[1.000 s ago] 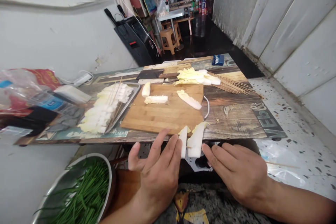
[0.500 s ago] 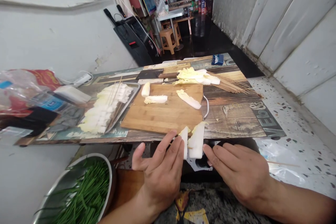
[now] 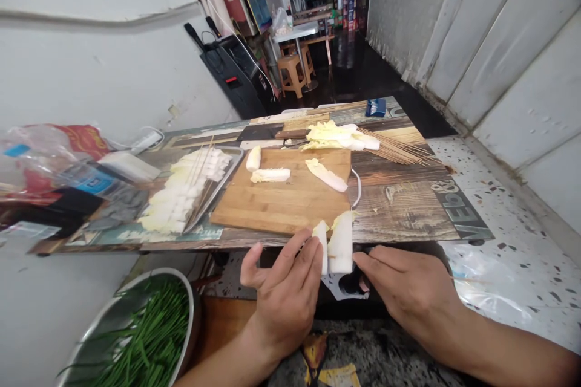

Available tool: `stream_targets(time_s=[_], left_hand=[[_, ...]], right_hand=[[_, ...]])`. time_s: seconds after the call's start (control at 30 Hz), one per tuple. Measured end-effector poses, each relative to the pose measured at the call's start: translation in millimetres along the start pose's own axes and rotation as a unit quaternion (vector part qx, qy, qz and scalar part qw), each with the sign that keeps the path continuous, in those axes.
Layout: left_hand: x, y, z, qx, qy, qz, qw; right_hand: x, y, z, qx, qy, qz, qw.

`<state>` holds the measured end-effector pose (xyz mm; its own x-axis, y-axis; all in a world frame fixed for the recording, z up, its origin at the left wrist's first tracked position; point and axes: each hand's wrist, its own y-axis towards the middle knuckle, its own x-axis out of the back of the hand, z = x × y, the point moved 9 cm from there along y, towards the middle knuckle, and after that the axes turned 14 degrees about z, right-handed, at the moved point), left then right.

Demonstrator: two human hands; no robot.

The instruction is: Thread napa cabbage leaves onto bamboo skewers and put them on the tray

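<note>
Two pale pieces of napa cabbage stand upright side by side at the table's near edge, a narrow piece (image 3: 323,248) and a wider piece (image 3: 341,245). My left hand (image 3: 290,284) grips the narrow piece, its outer fingers spread away; its thumb is hidden. My right hand (image 3: 408,290) is closed in a pinch at the lower right side of the wider piece. A thin bamboo skewer (image 3: 469,280) shows faintly behind that hand, its middle hidden in the fingers. Beyond, several cut cabbage pieces (image 3: 325,175) lie on the wooden cutting board (image 3: 267,208).
A tray (image 3: 222,184) of skewered cabbage (image 3: 181,190) stands left of the board. Behind the board lie a cleaver (image 3: 261,132), cabbage leaves (image 3: 338,136) and loose skewers (image 3: 399,148). A metal bowl (image 3: 193,314) of green chives (image 3: 145,332) sits low at left. Plastic packaging (image 3: 49,157) crowds the left end.
Both hands and the cabbage pieces stay close together, with my left hand shifted slightly right. The right hand has turned a little, its fingers more closed. The view has shifted slightly.
</note>
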<state>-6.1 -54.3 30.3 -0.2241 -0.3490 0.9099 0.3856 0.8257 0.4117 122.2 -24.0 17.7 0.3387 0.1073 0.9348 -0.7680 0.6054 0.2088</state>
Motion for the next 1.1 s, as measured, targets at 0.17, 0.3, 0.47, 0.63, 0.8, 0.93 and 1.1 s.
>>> stream_targets(time_s=[0.17,0.3,0.47,0.63,0.8,0.93,1.1], left_hand=[[5.4,2,-14,0.002,0.032,-0.028,0.999],[10.5,10,-17,0.020,0.049,-0.015,0.998],[52.2,7,-10,0.050,0.095,-0.151,0.983],[29.1,35,32,0.052,0.087,-0.119,0.988],[-57.6,101,66,-0.016,0.075,0.100,0.992],[-118.4,132,63,-0.086,0.043,0.291,0.952],[-133.1,154,68,-0.095,0.001,0.353,0.931]], right_hand=[[0,5,2,0.000,0.071,-0.024,0.997],[4,3,-8,-0.019,0.056,-0.025,0.998],[62,-13,-49,-0.077,0.032,-0.181,0.980],[97,-37,-73,-0.121,0.006,-0.270,0.955],[97,-63,-81,-0.162,0.011,-0.292,0.943],[94,-75,-85,-0.182,0.001,-0.286,0.941],[89,-77,-88,-0.193,-0.009,-0.274,0.942]])
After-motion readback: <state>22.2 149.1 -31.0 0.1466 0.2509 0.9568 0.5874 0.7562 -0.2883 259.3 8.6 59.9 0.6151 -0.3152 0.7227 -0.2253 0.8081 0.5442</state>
